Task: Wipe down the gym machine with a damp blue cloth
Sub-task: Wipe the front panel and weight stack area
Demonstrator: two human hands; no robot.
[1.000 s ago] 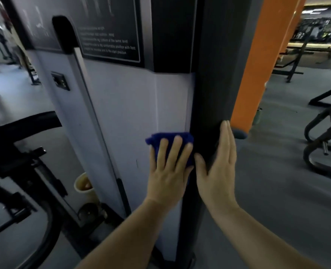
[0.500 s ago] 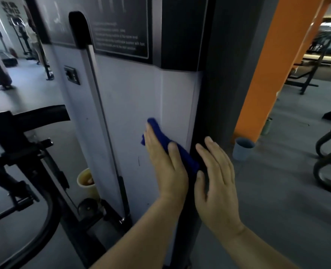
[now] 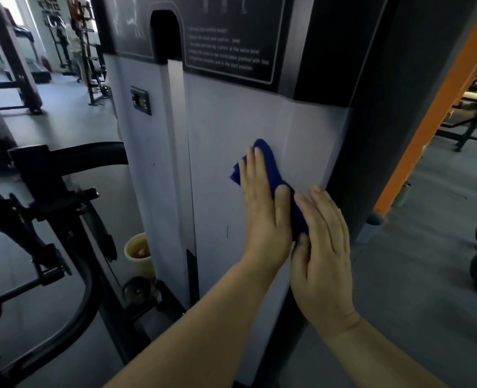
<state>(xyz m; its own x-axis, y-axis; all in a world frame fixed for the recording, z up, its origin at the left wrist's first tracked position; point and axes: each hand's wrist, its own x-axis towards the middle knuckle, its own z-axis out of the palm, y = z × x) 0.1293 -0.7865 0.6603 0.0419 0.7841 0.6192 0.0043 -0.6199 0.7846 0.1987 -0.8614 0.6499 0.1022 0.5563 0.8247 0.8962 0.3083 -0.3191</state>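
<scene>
Your left hand (image 3: 265, 208) lay flat at the centre of the frame, fingers straight and together, pressing the blue cloth (image 3: 273, 169) against the pale panel (image 3: 231, 121) of the gym machine (image 3: 159, 169). The cloth showed above and to the right of your fingers as a crumpled band running from the fingertips down toward your wrist, with a small fold poking out on the left side of the hand. Your right hand (image 3: 324, 247) sat just beside it, lower and to the right, also released and flat, its fingers straight and resting along the panel's right edge where the pale surface met the dark upright post (image 3: 371, 135); its thumb side touched the lower end of the cloth. Above the panel, in the upper middle of the frame, a black instruction placard (image 3: 231, 49) carried lines of white text too blurred to read. Left of the panel, a narrow vertical strip (image 3: 178, 135) ran down from a dark arched slot (image 3: 166, 35), and a small black label (image 3: 140, 100) was fixed to the machine's side face. In the lower left, black curved bars and brackets (image 3: 49, 191) of the machine's frame filled the view, with a yellowish cup (image 3: 138, 250) standing on the floor near the base. An orange column (image 3: 433, 113) rose at the right, and other gym equipment (image 3: 466, 119) stood on the grey floor (image 3: 427, 275) behind it.
</scene>
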